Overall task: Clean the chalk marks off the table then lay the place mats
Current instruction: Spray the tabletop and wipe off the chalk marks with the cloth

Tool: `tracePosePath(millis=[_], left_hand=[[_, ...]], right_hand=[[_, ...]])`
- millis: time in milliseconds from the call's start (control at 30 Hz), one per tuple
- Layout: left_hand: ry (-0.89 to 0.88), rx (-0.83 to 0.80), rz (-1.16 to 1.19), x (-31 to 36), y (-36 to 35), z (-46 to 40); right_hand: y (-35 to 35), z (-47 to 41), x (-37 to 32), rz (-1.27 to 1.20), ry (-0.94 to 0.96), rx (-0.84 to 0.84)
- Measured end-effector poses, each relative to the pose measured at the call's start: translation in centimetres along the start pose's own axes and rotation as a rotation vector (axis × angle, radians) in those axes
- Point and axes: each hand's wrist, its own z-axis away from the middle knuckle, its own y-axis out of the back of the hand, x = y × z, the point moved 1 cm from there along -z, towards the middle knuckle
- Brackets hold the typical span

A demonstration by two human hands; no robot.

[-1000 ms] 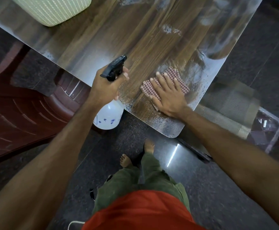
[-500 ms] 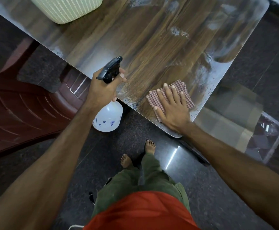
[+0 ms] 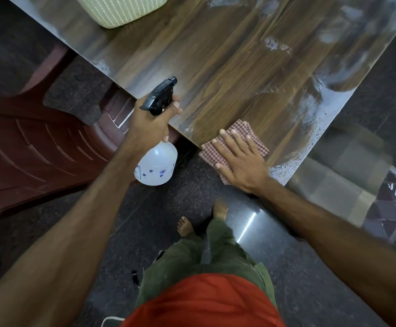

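Glossy wood-grain table (image 3: 227, 67), checked woven cloth (image 3: 241, 131), translucent plastic bottle (image 3: 156, 166)

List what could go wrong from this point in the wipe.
1. The cloth under the right hand hangs partly off the table edge, so it may slip off.
2. White marks farther up the top, and smears near the right edge, may get missed.
3. The left hand holds the bottle beyond the edge, so any spray or drips may land on the floor.
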Motion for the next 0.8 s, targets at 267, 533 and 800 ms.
tracePosePath(millis=[267,533,800], left_hand=[[0.01,-0.016,-0.033,-0.8,1.5,0.5],[-0.018,-0.069,-0.041,0.1,0.1,0.3],[-0.021,-0.154,-0.021,1.5,-2.5,0.6]], right_hand=[[2.1,-8.6,-2.3,-0.077,-0.189,0.034],[0.5,-1.8,-3.2,-0.073,-0.051,0.032],[1.2,2.5,4.9,-0.095,-0.371,0.044]])
